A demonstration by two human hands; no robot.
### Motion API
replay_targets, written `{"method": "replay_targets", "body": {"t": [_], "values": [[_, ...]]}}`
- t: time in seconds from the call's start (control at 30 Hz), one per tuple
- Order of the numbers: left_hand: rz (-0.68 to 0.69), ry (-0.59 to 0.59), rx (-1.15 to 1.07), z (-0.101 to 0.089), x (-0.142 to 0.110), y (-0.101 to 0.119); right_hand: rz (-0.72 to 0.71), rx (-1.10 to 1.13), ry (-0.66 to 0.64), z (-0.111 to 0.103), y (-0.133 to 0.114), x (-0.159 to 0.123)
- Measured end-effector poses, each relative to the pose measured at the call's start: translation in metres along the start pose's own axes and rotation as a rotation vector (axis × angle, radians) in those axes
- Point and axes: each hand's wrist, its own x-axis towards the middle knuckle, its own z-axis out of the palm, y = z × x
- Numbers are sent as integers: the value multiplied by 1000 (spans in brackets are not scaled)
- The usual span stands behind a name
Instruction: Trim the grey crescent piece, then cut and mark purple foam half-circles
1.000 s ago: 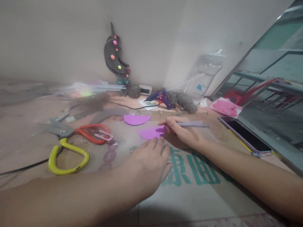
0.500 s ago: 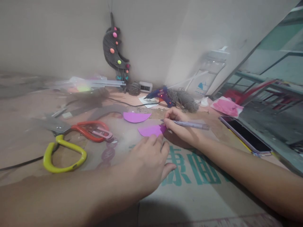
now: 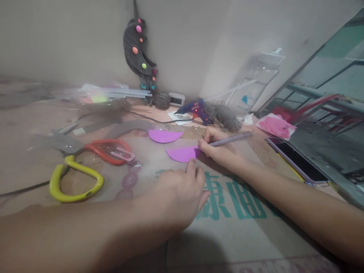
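Observation:
A purple paper half-circle (image 3: 182,153) lies flat with its straight edge facing away from me. The index fingertip of my left hand (image 3: 182,193) is at its lower curved edge; the other fingers are bent and the thumb stands apart, with nothing held. A pen (image 3: 231,139) is gripped in my right hand (image 3: 217,148), its back end pointing right. That hand rests at the paper's right end, and its fingers cover the pen's tip. Just behind lies a second purple half-circle (image 3: 165,136), which neither hand touches.
Scissors (image 3: 76,180) with yellow and red handles lie open at left. A glue gun (image 3: 196,110) with a red light, grey yarn (image 3: 224,116) and a water bottle (image 3: 250,89) stand behind. At right lies a phone (image 3: 297,159). A yarn-wrapped moon (image 3: 135,49) hangs on the wall.
My left hand has drawn back from the half-circle, its fingers bending so that mainly the index fingertip is near it. The pen's back end has tilted up. The view has shifted slightly.

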Motion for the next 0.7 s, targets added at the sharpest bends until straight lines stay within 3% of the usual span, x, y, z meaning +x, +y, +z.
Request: {"method": "replay_targets", "body": {"t": [0.23,0.47,0.7], "values": [[30,85,30,4,-1,-2,-35,0,-17,-1,0,0],[10,55,21,2,-1,-2,-90,-54,12,1,1,2],[44,125,68,7,-1,-2,-55,-49,-27,0,0,2]]}}
